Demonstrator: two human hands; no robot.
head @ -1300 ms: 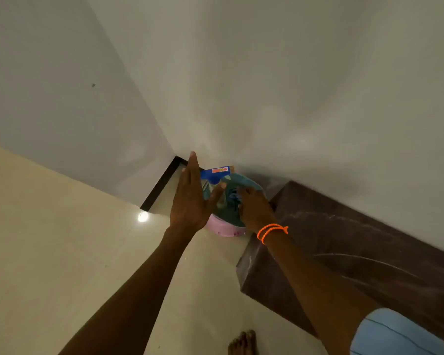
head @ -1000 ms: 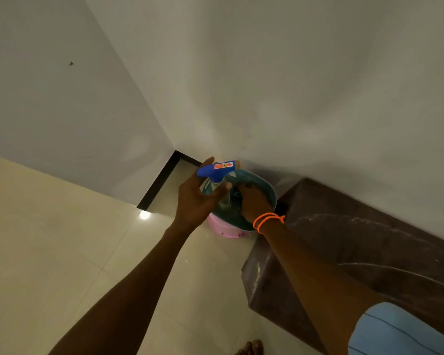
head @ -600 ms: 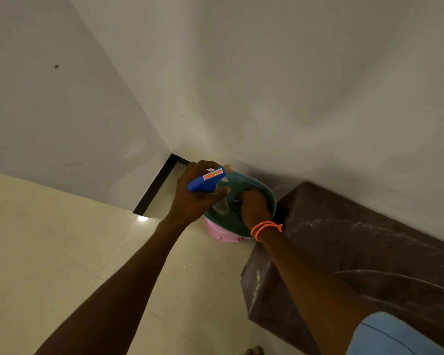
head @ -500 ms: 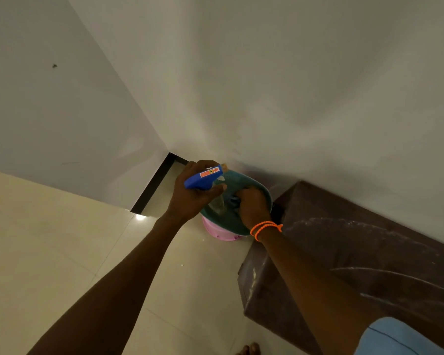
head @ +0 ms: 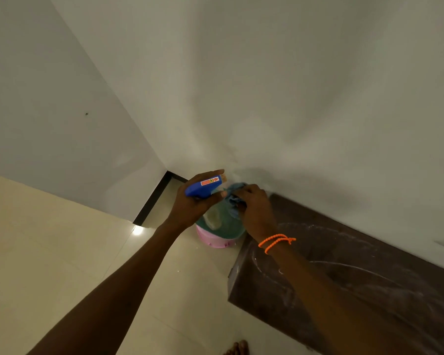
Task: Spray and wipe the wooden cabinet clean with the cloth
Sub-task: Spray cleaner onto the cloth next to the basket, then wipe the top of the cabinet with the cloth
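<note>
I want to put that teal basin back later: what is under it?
A pink stool shows beneath the basin, on the floor beside the cabinet. Only its near edge shows; the rest is covered by the basin.

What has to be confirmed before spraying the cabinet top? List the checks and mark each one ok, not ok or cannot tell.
1. Spray bottle gripped by the left hand: ok.
2. Cloth gripped by the right hand: ok, bunched in the fingers.
3. Both items lifted clear of the teal bowl: cannot tell, both hands are right over it.
4. Nozzle aimed at the wooden cabinet: not ok, the bottle is over the bowl, to the left of the cabinet.
5. Cabinet top free of objects: ok in the part in view; only dusty streaks show.
6. Liquid in the bottle: cannot tell.
</note>
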